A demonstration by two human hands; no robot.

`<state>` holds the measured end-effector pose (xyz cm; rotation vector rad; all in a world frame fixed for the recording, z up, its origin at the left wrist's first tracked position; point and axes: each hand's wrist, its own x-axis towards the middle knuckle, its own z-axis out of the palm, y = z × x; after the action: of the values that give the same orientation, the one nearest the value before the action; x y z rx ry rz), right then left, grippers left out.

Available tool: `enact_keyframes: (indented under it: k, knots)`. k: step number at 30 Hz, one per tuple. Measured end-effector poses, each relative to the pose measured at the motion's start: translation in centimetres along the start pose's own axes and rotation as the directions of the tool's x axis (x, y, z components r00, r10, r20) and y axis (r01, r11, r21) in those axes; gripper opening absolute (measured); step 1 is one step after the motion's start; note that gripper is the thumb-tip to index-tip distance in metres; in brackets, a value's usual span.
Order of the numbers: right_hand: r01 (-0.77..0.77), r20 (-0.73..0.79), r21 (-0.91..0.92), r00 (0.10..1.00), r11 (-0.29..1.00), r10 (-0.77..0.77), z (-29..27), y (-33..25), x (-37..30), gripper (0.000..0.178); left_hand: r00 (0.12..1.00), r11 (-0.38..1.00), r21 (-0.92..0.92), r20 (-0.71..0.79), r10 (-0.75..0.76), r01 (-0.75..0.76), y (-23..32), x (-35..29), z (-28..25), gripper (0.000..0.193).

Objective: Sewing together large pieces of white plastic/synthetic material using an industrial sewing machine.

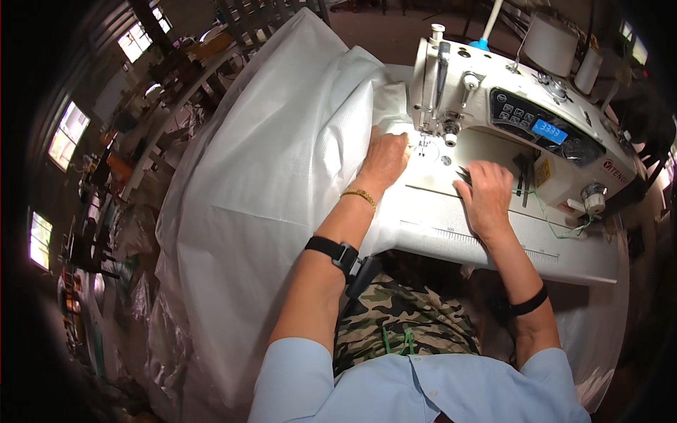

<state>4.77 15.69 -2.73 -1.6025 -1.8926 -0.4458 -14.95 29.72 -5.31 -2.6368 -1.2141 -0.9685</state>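
Observation:
A white sewing machine (458, 92) stands in front of me, its needle and presser foot (423, 146) lit by a bright lamp. My left hand (386, 156) is closed on the edge of a large white woven plastic sheet (261, 169), just left of the presser foot. Its fingertips are partly lost in the folds and glare. Right of the needle, my right hand (488, 190) is closed around small dark thread snips (463, 175), whose tips poke out past the fingers. A green cord (546, 211) runs from beside this hand toward the machine's right end.
The sheet spreads over the left side and hangs down. White thread cones (550, 48) stand behind the machine. A lit control panel (539, 127) faces me on the machine arm. Dark tools (524, 175) lie under the arm, and a ruler scale (451, 231) marks the table's front edge.

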Motion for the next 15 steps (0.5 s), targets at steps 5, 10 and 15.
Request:
enact_keyframes:
  k: [5, 10, 15]
  knots:
    - [-0.094, 0.059, -0.152, 0.993, 0.984, 0.104, -1.3, 0.3, -1.5, 0.043, 0.992, 0.999, -0.034, -0.12, -0.039, 0.035, -2.2, 0.6, 0.6, 0.01]
    - [-0.027, 0.117, 0.057, 0.993, 0.998, 0.02, -1.0, 0.6, -1.7, 0.033, 0.98, 0.975, -0.169, -0.112, -0.165, 0.145, -3.8, -1.0, -0.2, 0.01]
    - [0.25, 0.107, -0.038, 0.964, 0.968, -0.244, -0.4, 1.0, -1.6, 0.008, 0.99, 0.992, -0.091, -0.106, -0.098, 0.088, -1.7, -3.2, -2.7, 0.007]
